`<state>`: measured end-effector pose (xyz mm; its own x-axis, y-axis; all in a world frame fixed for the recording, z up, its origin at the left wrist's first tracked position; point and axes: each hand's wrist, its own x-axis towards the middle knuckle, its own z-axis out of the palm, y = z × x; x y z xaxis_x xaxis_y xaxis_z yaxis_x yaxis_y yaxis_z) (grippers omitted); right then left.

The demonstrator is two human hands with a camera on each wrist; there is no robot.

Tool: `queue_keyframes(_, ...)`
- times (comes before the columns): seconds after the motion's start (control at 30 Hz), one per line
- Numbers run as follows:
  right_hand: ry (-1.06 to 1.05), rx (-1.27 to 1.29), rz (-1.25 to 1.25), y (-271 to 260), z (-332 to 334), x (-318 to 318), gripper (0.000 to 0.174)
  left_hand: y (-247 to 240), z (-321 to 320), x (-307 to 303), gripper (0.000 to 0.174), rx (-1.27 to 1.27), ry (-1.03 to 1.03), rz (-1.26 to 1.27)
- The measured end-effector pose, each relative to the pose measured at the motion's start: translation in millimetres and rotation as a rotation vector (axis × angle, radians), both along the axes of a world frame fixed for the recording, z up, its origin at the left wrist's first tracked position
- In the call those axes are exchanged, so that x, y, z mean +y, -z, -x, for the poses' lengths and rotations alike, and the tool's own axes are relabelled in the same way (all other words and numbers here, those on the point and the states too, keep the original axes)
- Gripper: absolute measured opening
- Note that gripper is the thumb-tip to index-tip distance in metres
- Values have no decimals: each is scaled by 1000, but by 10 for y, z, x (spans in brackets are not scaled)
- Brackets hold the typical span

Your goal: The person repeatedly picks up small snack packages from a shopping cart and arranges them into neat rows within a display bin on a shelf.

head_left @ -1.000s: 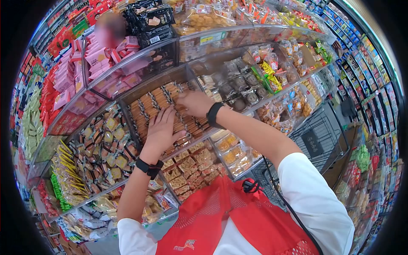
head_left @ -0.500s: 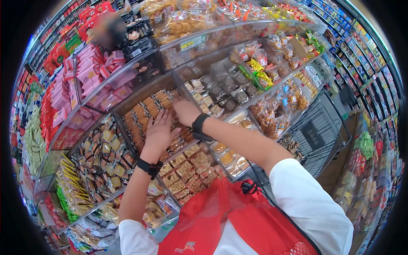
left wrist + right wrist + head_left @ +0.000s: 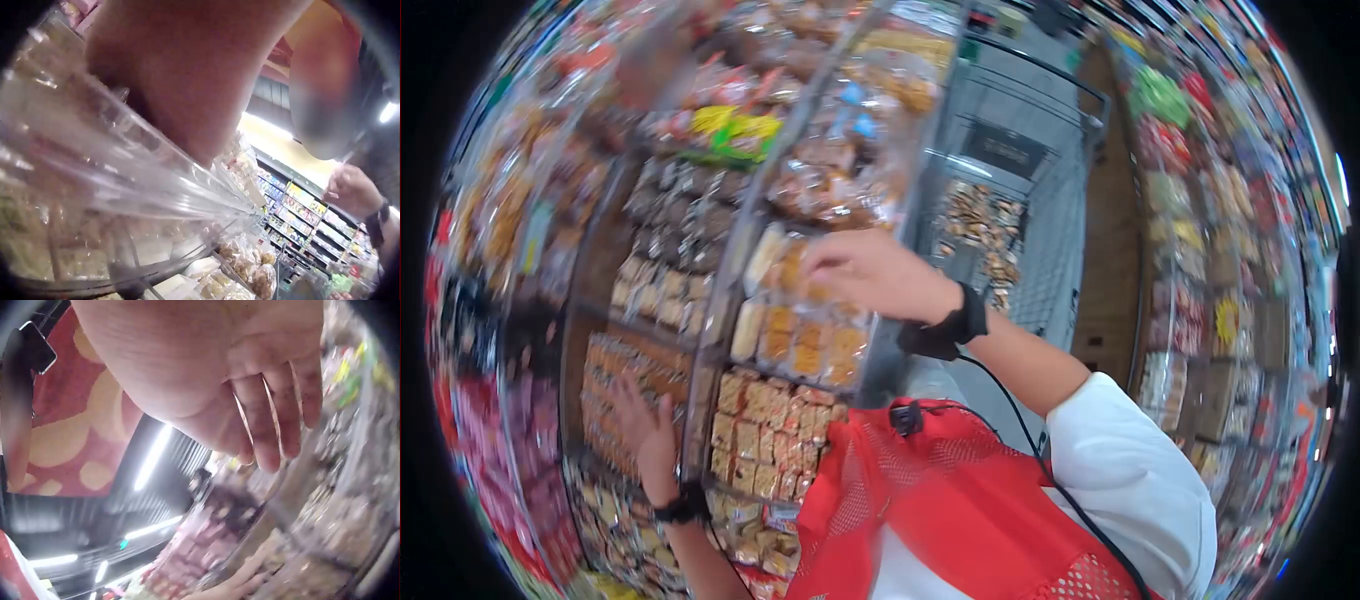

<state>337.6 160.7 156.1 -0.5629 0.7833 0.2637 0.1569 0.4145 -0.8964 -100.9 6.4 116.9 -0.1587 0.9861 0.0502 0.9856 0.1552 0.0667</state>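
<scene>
My left hand (image 3: pixel 645 430) lies over a bin of brown stick-shaped wrapped snacks (image 3: pixel 605 385), its fingers extended and spread. My right hand (image 3: pixel 880 275) is in the air above clear packs of yellow-orange pastries (image 3: pixel 805 350), between the bins and a shopping cart. In the right wrist view its fingers (image 3: pixel 269 434) hang loosely extended, with nothing held. Rows of nut-topped blocks (image 3: pixel 765 430) fill the bin beside the sticks. The left wrist view is mostly filled by skin and a clear plastic bin wall (image 3: pixel 156 187), which hide the left fingertips.
The grey wire shopping cart (image 3: pixel 1050 190) stands to the right, with many small wrapped pieces (image 3: pixel 980 225) inside. Clear dividers separate bins of dark round wrapped snacks (image 3: pixel 685 210) and bagged goods (image 3: pixel 840 160). Another display of packaged food (image 3: pixel 1180 240) lines the right side.
The view has turned right, toward the cart. My right hand has left the stick snacks and moved right, over the pastry packs. My left hand stays over the stick bin.
</scene>
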Motion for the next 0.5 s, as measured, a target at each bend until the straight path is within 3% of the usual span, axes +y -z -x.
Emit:
queue_keyframes(0.07, 378, -47, 150, 549, -872, -60, 17, 27, 7, 4, 75, -33, -15, 15)
queue_keyframes(0.13, 699, -60, 352, 1377, -1735, -200, 22, 24, -28, 43, 73, 143, -73, 47)
queue_keyframes(0.17, 809, -286, 474, 1608, -2126, -306, 23, -40, -55, 54, 73, 219, -1, 3)
queue_keyframes(0.2, 891, -325, 551, 1988, -2497, -427, 24, -77, -107, 102, 73, 292, 69, -48)
queue_keyframes(0.23, 947, -248, 734, 2229, -2766, -538, 24, -67, -148, 60, 68, 212, 39, -93)
queue_keyframes(0.3, 1003, -134, 776, 2856, -3232, -655, 23, 9, -385, 121, 59, 42, -26, -186)
queue_keyframes(0.37, 1049, -341, 825, 3186, -3503, -592, 28, -114, -1054, 384, 53, 54, 131, -225)
queue_keyframes(0.4, 966, -631, 717, 3271, -3592, -471, 37, -107, -1405, 462, 51, 61, 197, -248)
queue_keyframes(0.43, 787, -759, 785, 3866, -3872, -309, 48, 0, -1643, 511, 51, 41, 234, -119)
queue_keyframes(0.47, 941, -638, 766, 3586, -3733, -134, 48, 150, -1856, 568, 50, 22, 272, 9)
queue_keyframes(0.5, 946, -655, 655, 3957, -3848, -1, 52, 311, -2061, 599, 50, 6, 305, 138)
